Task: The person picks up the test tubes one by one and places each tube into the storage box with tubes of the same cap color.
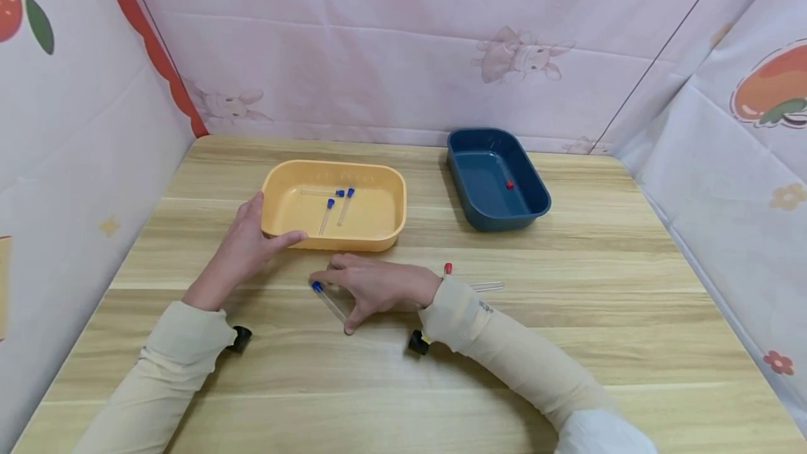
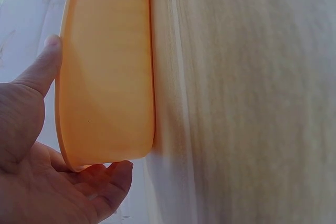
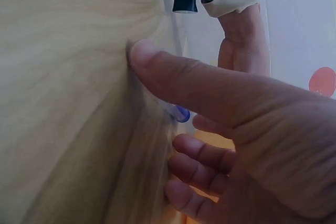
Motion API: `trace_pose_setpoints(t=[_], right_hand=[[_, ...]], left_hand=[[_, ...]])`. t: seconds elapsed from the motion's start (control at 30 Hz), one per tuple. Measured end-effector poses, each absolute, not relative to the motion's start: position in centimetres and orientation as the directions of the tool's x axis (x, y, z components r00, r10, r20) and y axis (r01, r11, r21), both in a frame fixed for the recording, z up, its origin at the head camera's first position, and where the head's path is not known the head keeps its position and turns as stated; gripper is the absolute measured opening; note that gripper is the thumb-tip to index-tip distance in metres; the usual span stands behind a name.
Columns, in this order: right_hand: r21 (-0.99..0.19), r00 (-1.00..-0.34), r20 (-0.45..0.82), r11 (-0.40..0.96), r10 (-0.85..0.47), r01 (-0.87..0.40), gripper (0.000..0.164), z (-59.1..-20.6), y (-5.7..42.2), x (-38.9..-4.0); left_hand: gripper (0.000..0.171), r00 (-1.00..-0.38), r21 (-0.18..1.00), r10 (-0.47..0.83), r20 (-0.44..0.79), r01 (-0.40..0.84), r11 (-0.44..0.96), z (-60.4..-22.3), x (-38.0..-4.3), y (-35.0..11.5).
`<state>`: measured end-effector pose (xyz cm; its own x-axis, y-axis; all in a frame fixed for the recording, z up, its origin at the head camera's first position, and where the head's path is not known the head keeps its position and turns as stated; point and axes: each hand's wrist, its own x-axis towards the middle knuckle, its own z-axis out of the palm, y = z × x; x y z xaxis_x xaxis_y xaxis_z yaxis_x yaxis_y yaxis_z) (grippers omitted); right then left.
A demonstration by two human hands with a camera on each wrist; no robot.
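My left hand (image 1: 249, 244) holds the near left corner of a yellow plastic bin (image 1: 400, 202). In the left wrist view its thumb (image 2: 50, 59) lies at the rim and the other fingers curl around the end wall. My right hand (image 1: 378, 286) reaches over a clear, blue-capped test tube (image 1: 330, 305) lying on the table. Its forefinger is at the blue cap (image 3: 182, 114), while the thumb (image 3: 149, 59) comes down by the tube's other end, with a wide gap between them. Inside the yellow bin lie three blue-capped test tubes (image 1: 345, 207).
A dark blue bin (image 1: 498, 223) stands at the back right, holding a red-capped piece (image 1: 509, 184). Past my right wrist lie a red cap (image 1: 448, 268) and clear tubes (image 1: 488, 286), partly hidden by the sleeve. Printed cloth walls (image 1: 403, 76) border the wooden table (image 1: 567, 342).
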<state>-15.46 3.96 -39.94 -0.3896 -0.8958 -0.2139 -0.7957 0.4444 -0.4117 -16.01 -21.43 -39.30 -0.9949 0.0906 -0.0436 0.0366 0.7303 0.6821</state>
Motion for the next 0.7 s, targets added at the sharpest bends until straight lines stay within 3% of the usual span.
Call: trace_pose_setpoints(t=[0.33, 0.7], right_hand=[[-0.418, -0.371, -0.247, 0.444, -0.895, -0.792, 0.098, -39.80, 3.59, -15.72], [-0.435, -0.402, -0.261, 0.478, -0.878, -0.763, 0.093, -39.97, 3.71, -15.66]], left_hand=[[0.124, -0.995, 0.684, 0.088, -0.045, 0.033, 0.729, -39.38, -15.94, -21.41], [0.122, -0.996, 0.687, 0.088, -0.034, 0.041, 0.726, -39.44, -15.95, -21.37]])
